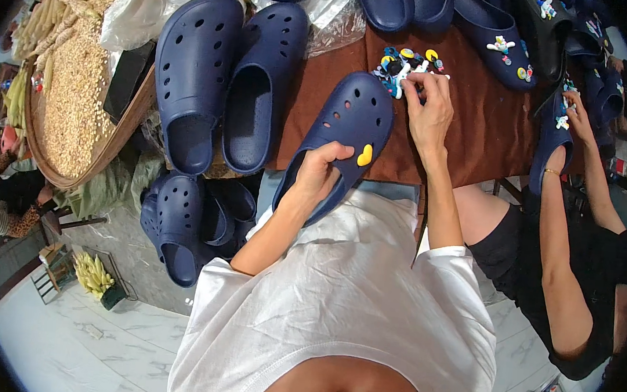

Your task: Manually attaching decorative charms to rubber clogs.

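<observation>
My left hand (316, 173) grips a navy clog (355, 109) by its side, thumb on top near the holes. A yellow heart-like shoe charm (364, 155) sits in one of its holes; the other holes I can see hold none. My right hand (431, 115) reaches to a small pile of shoe charms (389, 60) in white, blue, yellow and black, beyond the clog's toe. Its thumb and forefinger are pinched on a white charm (402, 80) at the pile's near edge. The fingers partly hide that charm.
A brown cloth (331, 63) covers the table. Navy clogs (198, 54) stand to the left, with more (181, 219) below. A charm-decorated clog (493, 41) lies at the far right. A co-worker's hand (579, 117) works on another clog (553, 145). A grain-filled basket (44, 169) stands far left.
</observation>
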The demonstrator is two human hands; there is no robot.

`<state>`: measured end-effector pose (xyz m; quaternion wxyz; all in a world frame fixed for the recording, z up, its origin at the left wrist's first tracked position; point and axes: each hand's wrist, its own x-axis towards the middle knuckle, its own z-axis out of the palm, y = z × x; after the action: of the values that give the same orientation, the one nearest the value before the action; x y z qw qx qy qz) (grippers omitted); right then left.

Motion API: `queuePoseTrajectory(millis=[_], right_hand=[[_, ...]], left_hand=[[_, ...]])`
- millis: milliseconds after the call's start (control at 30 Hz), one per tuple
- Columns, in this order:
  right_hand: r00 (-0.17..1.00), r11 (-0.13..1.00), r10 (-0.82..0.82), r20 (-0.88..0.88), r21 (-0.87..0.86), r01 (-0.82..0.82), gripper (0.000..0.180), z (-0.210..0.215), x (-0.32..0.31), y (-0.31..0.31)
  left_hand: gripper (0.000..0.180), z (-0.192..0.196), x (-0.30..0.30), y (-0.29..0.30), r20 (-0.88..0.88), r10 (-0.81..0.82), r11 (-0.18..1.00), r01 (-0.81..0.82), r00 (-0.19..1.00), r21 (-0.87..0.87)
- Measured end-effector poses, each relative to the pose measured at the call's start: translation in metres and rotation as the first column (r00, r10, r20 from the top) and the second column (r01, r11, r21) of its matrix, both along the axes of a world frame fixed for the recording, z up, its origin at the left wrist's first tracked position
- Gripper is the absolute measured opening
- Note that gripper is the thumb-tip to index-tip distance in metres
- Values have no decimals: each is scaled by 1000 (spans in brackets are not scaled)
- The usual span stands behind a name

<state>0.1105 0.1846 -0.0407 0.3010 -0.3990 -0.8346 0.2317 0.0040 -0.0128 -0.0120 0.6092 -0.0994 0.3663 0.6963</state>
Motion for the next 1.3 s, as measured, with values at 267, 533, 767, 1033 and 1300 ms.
queuePoseTrajectory(millis=[267,533,767,1033,1300], right_hand=[[1000,999,11,-25,-39,-12,24,6,-1,-2],[965,966,15,-262,-246,-82,17,13,8,-3],[836,658,66,-544,-606,-447,13,27,32,-8],[855,613,10,-519,-672,-415,14,12,23,-3],[855,570,168,-491,-659,-490,12,16,25,-13]], left_hand=[[33,-4,1,0,16,27,1000,-27,1000,9],[31,-5,2,0,48,25,998,-27,999,55],[41,1,6,1,102,94,982,-109,990,156],[41,-8,6,0,113,74,981,-93,991,170],[42,-2,7,-1,114,77,979,-97,991,179]])
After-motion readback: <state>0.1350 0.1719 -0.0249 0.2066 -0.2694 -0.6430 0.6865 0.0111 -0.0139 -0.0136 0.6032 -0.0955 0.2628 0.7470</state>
